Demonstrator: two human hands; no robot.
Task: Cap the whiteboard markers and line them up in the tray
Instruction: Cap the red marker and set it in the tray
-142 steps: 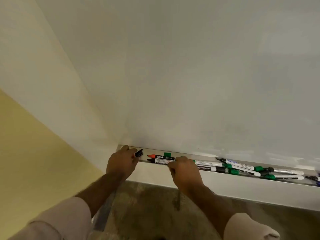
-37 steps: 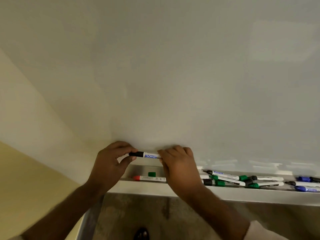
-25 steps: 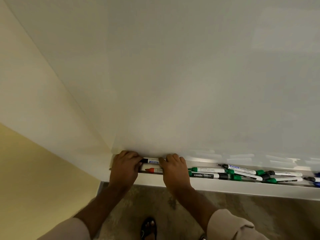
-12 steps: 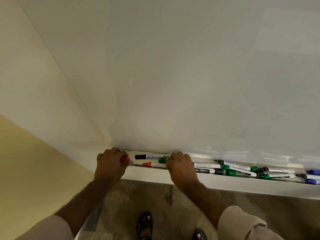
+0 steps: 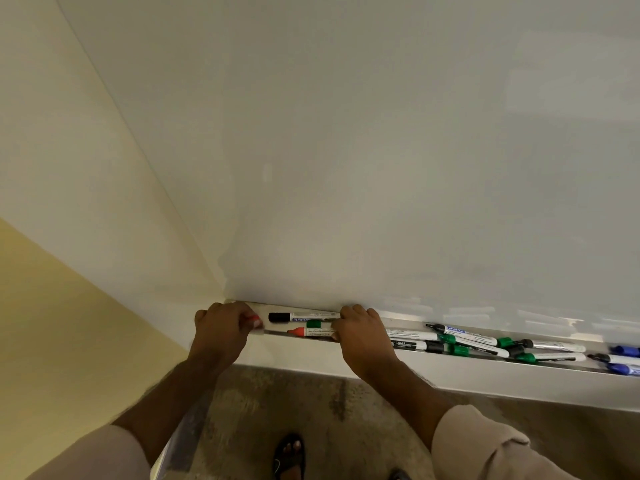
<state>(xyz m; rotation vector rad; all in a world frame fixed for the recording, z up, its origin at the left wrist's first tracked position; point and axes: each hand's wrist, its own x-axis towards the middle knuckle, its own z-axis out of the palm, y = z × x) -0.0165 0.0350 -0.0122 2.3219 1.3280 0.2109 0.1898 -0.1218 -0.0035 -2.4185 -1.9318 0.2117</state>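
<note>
Bottom edge of the frame: sandalled foot (image 5: 289, 457) on a mottled grey floor (image 5: 346, 427), beige sleeves (image 5: 485, 445) at both lower corners.

Just above, at centre left: left hand (image 5: 221, 336) curled at the left end of the whiteboard tray (image 5: 450, 374), fingers (image 5: 239, 311) closed round a red cap (image 5: 256, 321), only its tip showing. At centre: right hand (image 5: 363, 337) reaching over the tray's front lip, fingers (image 5: 356, 311) bent down onto the markers; whether pinching one or only pressing, cannot tell.

Between the two hands, inside the tray: uncapped red marker (image 5: 310, 331) nearest the front lip, bare red tip pointing left toward the red cap, apart from it, right end hidden under the right hand. Just behind, a loose green cap (image 5: 313, 323) touching the red marker's barrel. Behind that, against the board, a capped black marker (image 5: 301, 317), black cap at its left end, lying along the tray.

Right of the right hand, lower right of the frame: a loose jumble of green markers (image 5: 478, 339) and black ones (image 5: 415, 345), crossing each other at shallow angles. At the far right edge, blue markers (image 5: 625, 351).

Beyond the tray, filling the upper frame: blank whiteboard (image 5: 381, 150). Upper left: white wall (image 5: 69, 168); below it at left, a yellow wall (image 5: 52, 341).
</note>
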